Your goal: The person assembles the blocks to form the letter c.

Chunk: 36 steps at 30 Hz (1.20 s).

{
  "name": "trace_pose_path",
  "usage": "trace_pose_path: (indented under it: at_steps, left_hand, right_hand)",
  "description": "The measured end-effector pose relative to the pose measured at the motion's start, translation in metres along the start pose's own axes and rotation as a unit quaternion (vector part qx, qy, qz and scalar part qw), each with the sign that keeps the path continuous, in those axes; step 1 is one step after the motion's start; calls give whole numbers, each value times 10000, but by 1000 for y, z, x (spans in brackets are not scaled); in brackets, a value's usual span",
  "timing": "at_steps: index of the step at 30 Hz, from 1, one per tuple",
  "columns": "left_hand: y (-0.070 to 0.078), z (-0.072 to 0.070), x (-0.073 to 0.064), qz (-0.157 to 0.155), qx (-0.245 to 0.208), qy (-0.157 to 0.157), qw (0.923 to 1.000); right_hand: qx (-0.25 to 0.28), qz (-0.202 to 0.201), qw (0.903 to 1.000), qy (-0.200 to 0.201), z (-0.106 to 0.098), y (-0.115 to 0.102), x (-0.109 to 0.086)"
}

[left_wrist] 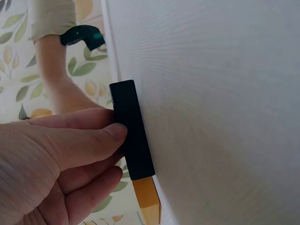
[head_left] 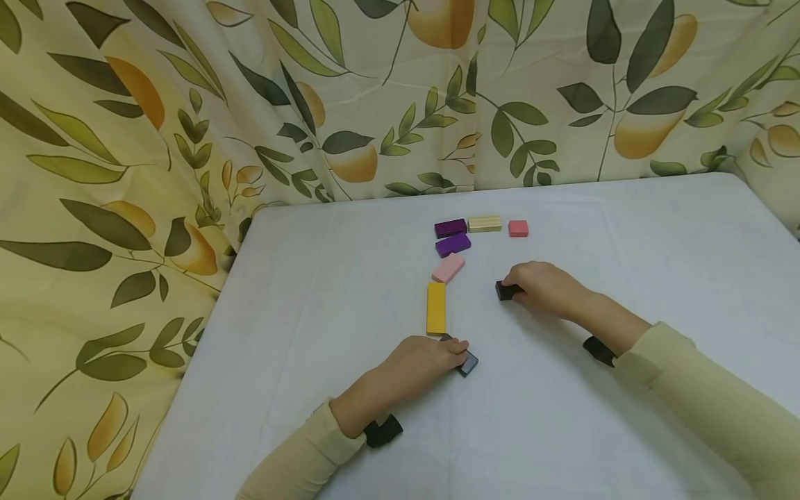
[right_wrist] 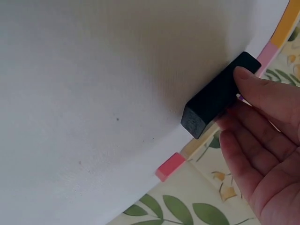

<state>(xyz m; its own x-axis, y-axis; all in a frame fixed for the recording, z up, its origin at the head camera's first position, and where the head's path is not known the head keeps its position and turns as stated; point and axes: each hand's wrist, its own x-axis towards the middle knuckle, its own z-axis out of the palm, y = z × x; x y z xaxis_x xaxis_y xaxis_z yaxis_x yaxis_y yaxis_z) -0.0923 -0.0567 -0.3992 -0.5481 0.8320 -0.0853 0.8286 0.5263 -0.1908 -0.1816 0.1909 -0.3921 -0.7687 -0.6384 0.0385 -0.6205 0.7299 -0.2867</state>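
Note:
My left hand (head_left: 412, 364) pinches a dark grey block (head_left: 468, 365) between thumb and fingers, just below the near end of a yellow block (head_left: 436, 307). The left wrist view shows this dark block (left_wrist: 132, 133) lengthwise, the thumb pressed on its face. Further right and farther back, my right hand (head_left: 550, 287) grips a black block (head_left: 505, 292) by one end. Seen from the right wrist, the black block (right_wrist: 218, 96) has its thumb side near the upper end, and its other end sticks out free.
Beyond the yellow block, a bent line runs through a pink block (head_left: 448, 267), a purple block (head_left: 453, 244), a dark purple block (head_left: 451, 228) and a beige ridged block (head_left: 485, 223). A short coral block (head_left: 518, 228) sits apart to their right. A leaf-patterned curtain (head_left: 400, 139) hangs behind the white-covered table (head_left: 325, 292).

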Motion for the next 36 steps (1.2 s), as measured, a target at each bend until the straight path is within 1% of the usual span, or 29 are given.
trace_pose_path:
  at_steps: [4,9,15,20,30,36]
  left_hand:
    - [0,1,-1,-12,-14,68,10000]
    - [-1,1,-1,-26,-153,53,9999]
    - [-3,0,-1,-43,-483,-4,9988]
    - [-4,0,0,-99,-719,-29,9974]
    - [-3,-1,-1,-124,-872,1,9961]
    - [-4,0,-1,-92,-779,86,9969]
  right_hand:
    - [-31,-95,10000,0,0,-6,-6]
    - [-28,-171,9998,51,0,-12,-11]
    - [-27,-258,9996,136,1,-16,-17]
    - [-14,-285,9995,128,2,-20,-21]
    - [25,-371,9992,163,6,-29,-28]
    - [33,-430,9987,259,8,-34,-31]
